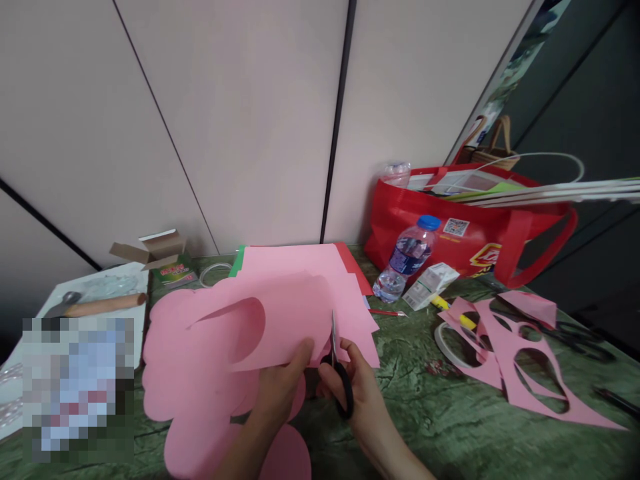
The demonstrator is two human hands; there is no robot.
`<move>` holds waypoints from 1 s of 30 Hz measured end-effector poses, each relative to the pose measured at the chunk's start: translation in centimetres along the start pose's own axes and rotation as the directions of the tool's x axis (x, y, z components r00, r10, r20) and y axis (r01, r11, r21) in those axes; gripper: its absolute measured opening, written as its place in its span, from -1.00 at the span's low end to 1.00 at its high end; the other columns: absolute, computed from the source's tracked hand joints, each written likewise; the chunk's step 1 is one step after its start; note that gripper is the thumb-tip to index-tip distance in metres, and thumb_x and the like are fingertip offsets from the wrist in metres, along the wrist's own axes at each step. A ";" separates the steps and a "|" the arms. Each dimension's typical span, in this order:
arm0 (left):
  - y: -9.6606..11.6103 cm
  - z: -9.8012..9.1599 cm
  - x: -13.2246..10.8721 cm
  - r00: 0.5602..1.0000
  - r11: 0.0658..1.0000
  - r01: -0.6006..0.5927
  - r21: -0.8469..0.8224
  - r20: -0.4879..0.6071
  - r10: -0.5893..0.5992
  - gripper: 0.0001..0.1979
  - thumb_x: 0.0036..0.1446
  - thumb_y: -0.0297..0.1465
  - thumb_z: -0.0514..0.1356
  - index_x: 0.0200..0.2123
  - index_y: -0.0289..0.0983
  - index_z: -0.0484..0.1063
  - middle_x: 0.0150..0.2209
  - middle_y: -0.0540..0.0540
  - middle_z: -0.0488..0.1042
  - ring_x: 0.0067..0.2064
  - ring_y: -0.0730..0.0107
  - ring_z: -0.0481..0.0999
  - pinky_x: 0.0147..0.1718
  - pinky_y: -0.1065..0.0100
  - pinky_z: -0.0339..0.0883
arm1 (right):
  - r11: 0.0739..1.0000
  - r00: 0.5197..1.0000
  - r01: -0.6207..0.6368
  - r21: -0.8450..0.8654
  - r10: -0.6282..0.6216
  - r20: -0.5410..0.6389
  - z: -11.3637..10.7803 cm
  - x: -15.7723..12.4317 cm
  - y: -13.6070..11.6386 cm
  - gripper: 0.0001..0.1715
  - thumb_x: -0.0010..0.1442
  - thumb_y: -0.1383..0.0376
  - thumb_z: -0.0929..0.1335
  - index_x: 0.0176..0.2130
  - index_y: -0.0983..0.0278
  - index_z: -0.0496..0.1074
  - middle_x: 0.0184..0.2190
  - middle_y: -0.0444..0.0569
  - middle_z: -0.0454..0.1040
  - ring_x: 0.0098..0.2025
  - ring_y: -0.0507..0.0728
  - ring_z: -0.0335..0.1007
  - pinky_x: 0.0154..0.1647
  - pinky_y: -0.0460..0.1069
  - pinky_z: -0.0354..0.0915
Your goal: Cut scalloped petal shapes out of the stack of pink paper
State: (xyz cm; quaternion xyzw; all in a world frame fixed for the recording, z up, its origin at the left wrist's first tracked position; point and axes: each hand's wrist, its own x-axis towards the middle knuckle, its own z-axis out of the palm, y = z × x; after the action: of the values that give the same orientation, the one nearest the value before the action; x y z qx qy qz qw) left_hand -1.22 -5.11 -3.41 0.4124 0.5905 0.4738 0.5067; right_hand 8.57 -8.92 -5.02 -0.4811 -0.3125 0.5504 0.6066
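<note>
My left hand [283, 390] pinches the lower edge of a pink paper sheet [295, 313], its thumb on top. The sheet has a curved cut-out on its left side. In my right hand [357, 383] is a pair of scissors [341, 383] with black handles, my fingers through the loops. The blades point away from me and lie at the sheet's right part, near its lower edge. Below and left of the sheet spreads a large scalloped pink paper shape [185, 360]. More pink paper [295, 259] lies behind, with green and red sheets showing under it.
Pink paper offcuts with holes [525, 360] and a tape roll [445, 347] lie to the right. A water bottle [407, 260], small white box [431, 285] and red bag [475, 227] stand behind. At left are an opened box [173, 267] and a wooden-handled hammer [105, 305].
</note>
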 end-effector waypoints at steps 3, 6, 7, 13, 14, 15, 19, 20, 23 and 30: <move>0.0 0.0 0.1 1.000 1.000 -0.011 -0.025 0.017 0.012 -0.88 -0.22 -0.37 0.31 -0.57 -0.26 0.44 -0.45 -0.15 0.57 -0.21 0.12 0.52 -0.13 0.20 0.35 | 1.000 1.000 -0.009 0.009 0.009 0.004 0.0 0.0 0.1 -0.39 -0.18 -0.03 0.47 -0.28 0.22 0.17 -0.77 -0.32 0.27 -0.72 -0.03 0.12 -0.69 -0.14 0.05; 0.1 -0.1 0.1 1.000 1.000 0.008 -0.010 0.020 -0.007 -0.88 -0.19 -0.36 0.29 -0.57 -0.26 0.42 -0.42 -0.15 0.56 -0.20 0.15 0.52 -0.14 0.22 0.34 | 1.000 1.000 -0.022 0.014 0.022 0.004 -0.2 0.0 0.4 -0.37 -0.18 -0.02 0.46 -0.26 0.23 0.15 -0.76 -0.33 0.26 -0.73 -0.04 0.10 -0.69 -0.15 0.05; 0.1 -0.1 0.1 1.000 1.000 0.014 -0.012 0.025 -0.014 -0.88 -0.18 -0.35 0.28 -0.56 -0.26 0.41 -0.40 -0.15 0.56 -0.21 0.16 0.52 -0.16 0.23 0.34 | 1.000 1.000 -0.023 0.011 0.023 0.003 -0.2 0.0 0.5 -0.36 -0.17 -0.02 0.46 -0.25 0.23 0.15 -0.76 -0.33 0.26 -0.73 -0.05 0.10 -0.69 -0.15 0.05; -0.1 0.0 0.3 0.999 0.999 0.014 -0.034 0.036 -0.012 -0.82 -0.18 -0.33 0.26 -0.46 -0.32 0.44 -0.42 -0.13 0.55 -0.31 0.21 0.51 -0.28 0.26 0.35 | 1.000 1.000 -0.005 0.000 0.005 0.005 -0.3 0.0 0.8 -0.36 -0.15 -0.03 0.45 -0.24 0.24 0.15 -0.77 -0.33 0.23 -0.74 -0.04 0.09 -0.70 -0.15 0.04; -0.1 0.0 0.3 0.999 0.999 0.014 -0.051 0.042 -0.012 -0.80 -0.18 -0.32 0.26 -0.45 -0.32 0.45 -0.43 -0.13 0.55 -0.33 0.21 0.51 -0.30 0.26 0.36 | 1.000 1.000 -0.004 -0.001 0.004 0.004 -0.2 0.0 0.7 -0.37 -0.16 -0.03 0.45 -0.24 0.24 0.16 -0.77 -0.33 0.23 -0.74 -0.04 0.09 -0.70 -0.15 0.05; -0.1 0.0 0.3 0.999 0.997 0.015 -0.070 0.049 -0.011 -0.79 -0.18 -0.32 0.26 -0.45 -0.33 0.45 -0.44 -0.13 0.55 -0.35 0.21 0.51 -0.32 0.26 0.36 | 1.000 1.000 -0.003 -0.003 0.003 0.001 -0.2 0.0 0.7 -0.37 -0.16 -0.03 0.45 -0.25 0.24 0.16 -0.77 -0.33 0.23 -0.74 -0.04 0.09 -0.70 -0.14 0.06; 0.0 0.0 0.2 0.999 0.996 0.014 -0.093 0.042 -0.010 -0.79 -0.19 -0.34 0.27 -0.44 -0.34 0.47 -0.40 -0.15 0.56 -0.32 0.21 0.51 -0.31 0.27 0.36 | 1.000 1.000 -0.014 -0.022 0.014 0.001 -0.2 -0.2 0.4 -0.40 -0.17 -0.01 0.46 -0.26 0.22 0.18 -0.78 -0.33 0.24 -0.73 -0.02 0.11 -0.69 -0.12 0.08; 0.0 0.0 0.2 0.999 0.996 0.016 -0.092 0.042 -0.012 -0.79 -0.19 -0.33 0.27 -0.44 -0.35 0.47 -0.39 -0.16 0.57 -0.31 0.20 0.51 -0.29 0.26 0.36 | 1.000 1.000 -0.013 -0.024 0.013 0.007 -0.2 -0.2 0.4 -0.40 -0.16 -0.01 0.46 -0.26 0.22 0.18 -0.78 -0.33 0.24 -0.73 -0.01 0.12 -0.69 -0.12 0.08; -0.1 0.0 0.3 0.999 0.995 0.022 -0.098 0.036 -0.018 -0.78 -0.19 -0.34 0.27 -0.42 -0.34 0.48 -0.37 -0.17 0.57 -0.29 0.20 0.51 -0.27 0.25 0.35 | 1.000 1.000 0.000 -0.031 0.001 0.017 -0.2 -0.2 0.5 -0.42 -0.14 -0.01 0.45 -0.26 0.21 0.17 -0.78 -0.34 0.22 -0.74 -0.01 0.13 -0.68 -0.11 0.10; -0.4 -0.2 0.4 0.998 0.995 0.004 -0.098 0.055 0.001 -0.80 -0.15 -0.32 0.26 -0.44 -0.34 0.47 -0.44 -0.11 0.54 -0.37 0.26 0.49 -0.35 0.30 0.35 | 0.999 1.000 0.000 -0.053 0.001 0.027 -0.1 -0.3 0.4 -0.38 -0.14 -0.05 0.43 -0.25 0.23 0.14 -0.79 -0.36 0.20 -0.74 -0.02 0.12 -0.68 -0.12 0.11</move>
State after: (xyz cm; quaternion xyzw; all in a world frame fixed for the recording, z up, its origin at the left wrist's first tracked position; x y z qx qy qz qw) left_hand -1.52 -4.81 -3.92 0.3993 0.5527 0.4904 0.5428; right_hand 8.44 -9.29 -5.40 -0.4896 -0.3351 0.5486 0.5891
